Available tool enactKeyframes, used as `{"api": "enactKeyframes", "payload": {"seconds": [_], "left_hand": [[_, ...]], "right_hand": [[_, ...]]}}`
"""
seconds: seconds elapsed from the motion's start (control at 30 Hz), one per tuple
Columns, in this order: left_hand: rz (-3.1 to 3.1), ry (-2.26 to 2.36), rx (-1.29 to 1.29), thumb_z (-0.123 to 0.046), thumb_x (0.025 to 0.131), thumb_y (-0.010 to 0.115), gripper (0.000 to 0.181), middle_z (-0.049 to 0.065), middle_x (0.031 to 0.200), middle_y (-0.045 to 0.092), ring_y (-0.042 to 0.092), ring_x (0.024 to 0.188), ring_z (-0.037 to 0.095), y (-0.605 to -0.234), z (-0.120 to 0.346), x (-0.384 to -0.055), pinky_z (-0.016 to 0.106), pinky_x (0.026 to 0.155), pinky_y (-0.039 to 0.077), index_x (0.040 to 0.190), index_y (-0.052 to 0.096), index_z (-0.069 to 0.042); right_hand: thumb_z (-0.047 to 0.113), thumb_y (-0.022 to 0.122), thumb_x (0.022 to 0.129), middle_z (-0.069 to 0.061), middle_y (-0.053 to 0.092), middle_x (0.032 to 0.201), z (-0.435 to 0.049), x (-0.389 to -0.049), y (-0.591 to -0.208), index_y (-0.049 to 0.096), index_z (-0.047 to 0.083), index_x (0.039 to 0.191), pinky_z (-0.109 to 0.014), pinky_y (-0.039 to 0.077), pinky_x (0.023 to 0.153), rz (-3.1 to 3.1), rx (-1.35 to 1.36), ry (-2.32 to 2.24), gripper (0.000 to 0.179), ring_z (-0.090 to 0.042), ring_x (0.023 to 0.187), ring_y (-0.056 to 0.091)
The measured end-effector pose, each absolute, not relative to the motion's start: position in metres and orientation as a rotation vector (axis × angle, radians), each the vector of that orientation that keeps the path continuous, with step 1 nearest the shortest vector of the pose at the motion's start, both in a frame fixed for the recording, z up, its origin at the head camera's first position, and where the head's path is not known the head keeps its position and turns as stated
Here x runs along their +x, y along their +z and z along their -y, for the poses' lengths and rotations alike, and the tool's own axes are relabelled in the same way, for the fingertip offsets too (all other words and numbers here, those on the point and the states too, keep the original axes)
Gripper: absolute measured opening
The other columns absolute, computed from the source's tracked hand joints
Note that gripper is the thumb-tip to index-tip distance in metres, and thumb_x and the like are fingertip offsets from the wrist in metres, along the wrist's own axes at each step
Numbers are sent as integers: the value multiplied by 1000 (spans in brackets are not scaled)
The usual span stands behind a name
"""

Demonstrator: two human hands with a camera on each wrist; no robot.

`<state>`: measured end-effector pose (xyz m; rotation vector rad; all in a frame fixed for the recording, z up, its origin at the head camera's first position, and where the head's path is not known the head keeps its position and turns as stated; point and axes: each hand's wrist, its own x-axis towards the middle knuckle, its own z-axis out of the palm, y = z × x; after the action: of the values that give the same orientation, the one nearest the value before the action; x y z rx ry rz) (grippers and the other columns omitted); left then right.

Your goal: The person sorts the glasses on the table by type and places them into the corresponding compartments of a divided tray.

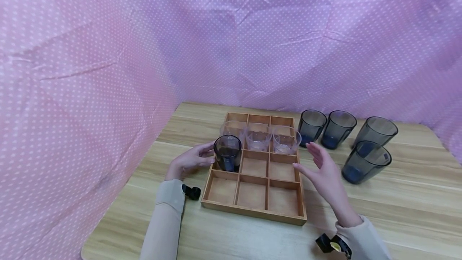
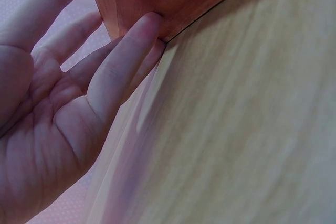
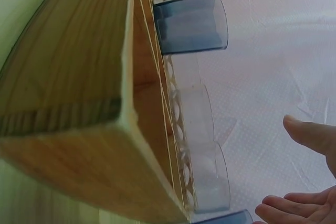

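Note:
A wooden compartment tray (image 1: 252, 210) lies on the table. One dark grey cup (image 1: 228, 153) stands in its left column, just behind the front row. Behind it, three clear cups (image 1: 258, 137) stand side by side across the tray. My left hand (image 1: 193, 159) is at the tray's left side beside the dark cup; in the left wrist view, its fingers (image 2: 113, 72) rest against the wooden side wall. Spread and holding nothing, my right hand (image 1: 323, 175) hovers by the tray's right edge, thumb apart from the fingers.
Several dark grey cups stand right of the tray: two at the back, one farther right (image 1: 375, 133), and a nearer one (image 1: 366, 163) close to my right hand. Pink dotted cloth (image 1: 252, 51) hangs behind the wood-grain table (image 1: 231, 238) and along its left.

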<state>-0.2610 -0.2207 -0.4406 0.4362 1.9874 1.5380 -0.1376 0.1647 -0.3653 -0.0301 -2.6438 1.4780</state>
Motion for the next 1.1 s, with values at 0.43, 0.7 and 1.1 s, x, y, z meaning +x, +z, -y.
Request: {"api": "enactKeyframes", "payload": {"seconds": [0.43, 0.7, 1.1], "left_hand": [[-1995, 1519, 465, -17, 91, 68, 81, 13, 162, 17, 21, 148, 35, -439, 222, -263, 39, 110, 43, 155, 20, -9], [-2011, 1506, 493, -17, 91, 68, 80, 14, 162, 19, 24, 147, 36, -440, 222, -263, 39, 107, 46, 155, 20, -10], [-2003, 1517, 459, -17, 91, 68, 80, 12, 162, 19, 23, 148, 35, -440, 222, -263, 39, 108, 45, 155, 22, -11]], "right_hand": [[25, 77, 83, -24, 45, 146, -191, -130, -363, 34, -2, 145, -49, 39, 107, 2615, -136, 1302, 80, -42, 134, 44], [27, 77, 84, -23, 46, 146, -206, -126, -363, 34, -1, 145, -25, 40, 109, 2600, -204, 1256, 80, -41, 133, 45], [27, 75, 85, -27, 42, 147, -223, -118, -360, 28, -1, 149, -26, 36, 114, 2578, -287, 1249, 84, -45, 134, 41]]}}
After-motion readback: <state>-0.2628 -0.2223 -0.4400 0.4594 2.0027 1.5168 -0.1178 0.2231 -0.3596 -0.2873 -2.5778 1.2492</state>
